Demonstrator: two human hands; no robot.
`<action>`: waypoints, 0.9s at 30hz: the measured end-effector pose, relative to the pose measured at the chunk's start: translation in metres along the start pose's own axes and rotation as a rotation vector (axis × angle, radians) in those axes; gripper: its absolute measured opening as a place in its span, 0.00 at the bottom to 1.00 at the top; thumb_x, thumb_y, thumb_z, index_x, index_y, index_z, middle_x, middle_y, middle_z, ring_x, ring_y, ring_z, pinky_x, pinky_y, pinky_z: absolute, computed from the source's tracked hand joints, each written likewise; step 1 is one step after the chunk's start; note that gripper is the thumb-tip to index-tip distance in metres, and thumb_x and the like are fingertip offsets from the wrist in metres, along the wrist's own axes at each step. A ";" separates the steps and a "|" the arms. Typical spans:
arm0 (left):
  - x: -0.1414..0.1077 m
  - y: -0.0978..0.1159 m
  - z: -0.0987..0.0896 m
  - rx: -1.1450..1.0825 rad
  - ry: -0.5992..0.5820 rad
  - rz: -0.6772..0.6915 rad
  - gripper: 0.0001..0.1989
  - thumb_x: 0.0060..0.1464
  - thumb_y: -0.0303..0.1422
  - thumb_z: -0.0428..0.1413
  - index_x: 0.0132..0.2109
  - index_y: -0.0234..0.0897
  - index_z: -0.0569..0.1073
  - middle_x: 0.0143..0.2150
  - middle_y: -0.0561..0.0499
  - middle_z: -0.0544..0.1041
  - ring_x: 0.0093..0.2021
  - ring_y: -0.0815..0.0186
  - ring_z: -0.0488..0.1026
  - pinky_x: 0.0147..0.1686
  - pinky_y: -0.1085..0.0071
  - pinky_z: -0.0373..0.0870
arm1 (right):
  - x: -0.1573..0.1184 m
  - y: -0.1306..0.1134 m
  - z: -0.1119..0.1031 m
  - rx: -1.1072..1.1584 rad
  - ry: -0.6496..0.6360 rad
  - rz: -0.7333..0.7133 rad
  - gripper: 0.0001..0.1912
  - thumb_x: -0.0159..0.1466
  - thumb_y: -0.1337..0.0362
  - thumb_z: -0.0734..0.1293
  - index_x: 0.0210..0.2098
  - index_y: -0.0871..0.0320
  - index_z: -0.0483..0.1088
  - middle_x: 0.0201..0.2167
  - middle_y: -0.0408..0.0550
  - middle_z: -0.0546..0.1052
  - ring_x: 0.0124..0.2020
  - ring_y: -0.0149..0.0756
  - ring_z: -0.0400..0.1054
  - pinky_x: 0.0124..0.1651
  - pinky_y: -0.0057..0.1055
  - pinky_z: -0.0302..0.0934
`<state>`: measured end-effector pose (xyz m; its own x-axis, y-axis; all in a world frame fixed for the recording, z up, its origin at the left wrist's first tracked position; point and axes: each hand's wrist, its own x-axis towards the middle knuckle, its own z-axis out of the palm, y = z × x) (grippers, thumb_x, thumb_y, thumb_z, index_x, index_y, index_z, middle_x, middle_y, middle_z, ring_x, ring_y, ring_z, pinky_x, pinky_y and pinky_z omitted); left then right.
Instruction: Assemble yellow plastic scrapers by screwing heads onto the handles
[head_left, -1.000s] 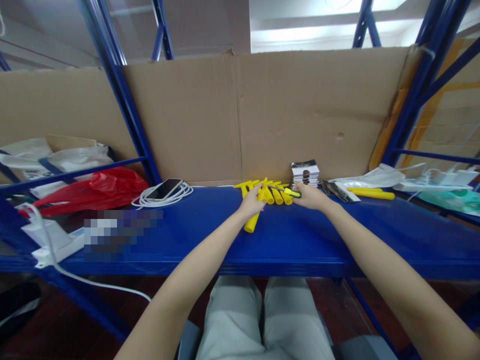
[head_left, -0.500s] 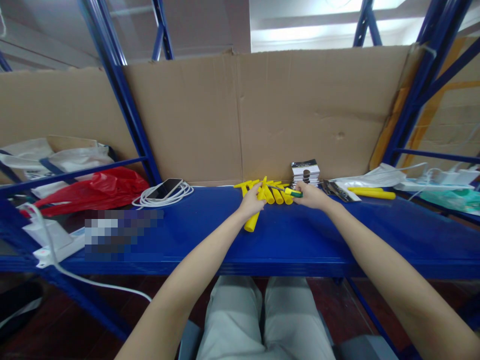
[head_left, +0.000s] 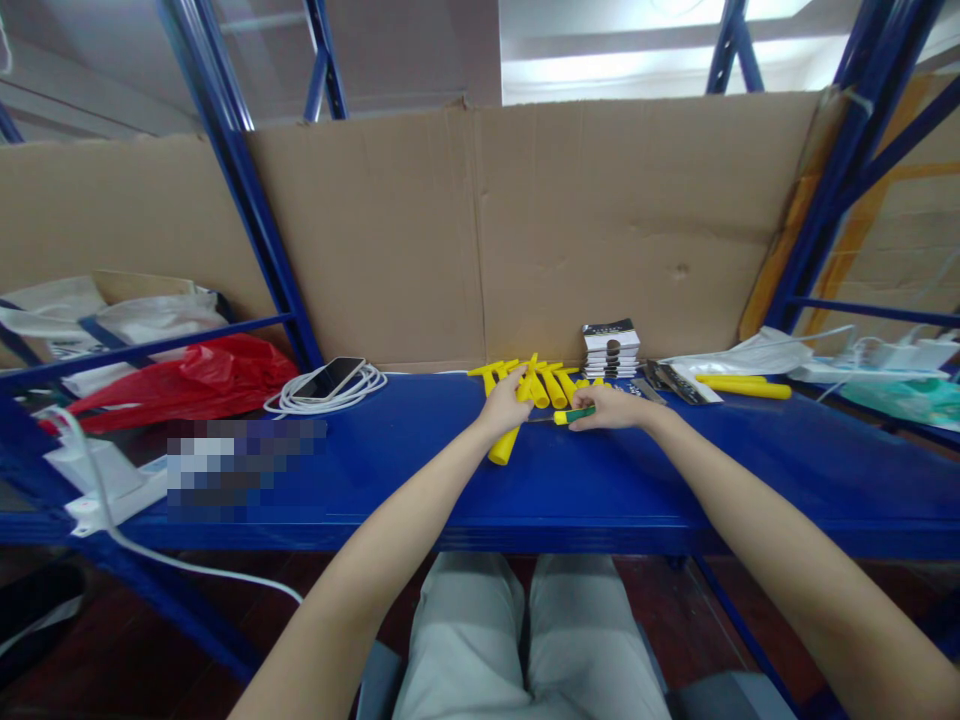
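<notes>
My left hand (head_left: 505, 402) is closed around a yellow T-shaped piece (head_left: 504, 446), whose thick round end points down toward the table's front. To its right, my right hand (head_left: 604, 408) grips a screwdriver (head_left: 573, 415) with a yellow and green handle. The thin shaft points left, close to the lower part of the held piece. Behind both hands lie several more yellow pieces (head_left: 553, 390) in a row. A stack of black and white packets (head_left: 611, 350) stands just behind my right hand.
The blue table (head_left: 420, 480) carries a phone (head_left: 330, 378) on a coiled white cable, a red bag (head_left: 202, 385) and a power strip (head_left: 135, 500) at left. Yellow tubes (head_left: 746, 387) and white plastic (head_left: 757, 352) lie at right. Cardboard (head_left: 600, 220) stands behind.
My right hand has moved down toward the table's front with the screwdriver, whose shaft has left the top of the held piece. My left hand has barely moved.
</notes>
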<state>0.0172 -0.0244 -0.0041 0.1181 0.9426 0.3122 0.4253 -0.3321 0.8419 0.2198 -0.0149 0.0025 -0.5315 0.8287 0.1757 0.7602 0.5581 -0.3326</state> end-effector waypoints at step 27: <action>-0.008 0.002 0.003 0.332 -0.095 0.434 0.32 0.44 0.21 0.55 0.59 0.37 0.63 0.57 0.45 0.67 0.58 0.59 0.62 0.59 0.60 0.56 | 0.015 -0.013 0.011 0.616 0.422 -0.099 0.10 0.55 0.56 0.63 0.27 0.57 0.61 0.20 0.40 0.70 0.17 0.27 0.63 0.22 0.27 0.59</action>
<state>0.0198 -0.0323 -0.0064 0.4192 0.7257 0.5455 0.5780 -0.6767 0.4561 0.1976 -0.0101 -0.0011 -0.3040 0.7915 0.5302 0.3039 0.6080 -0.7334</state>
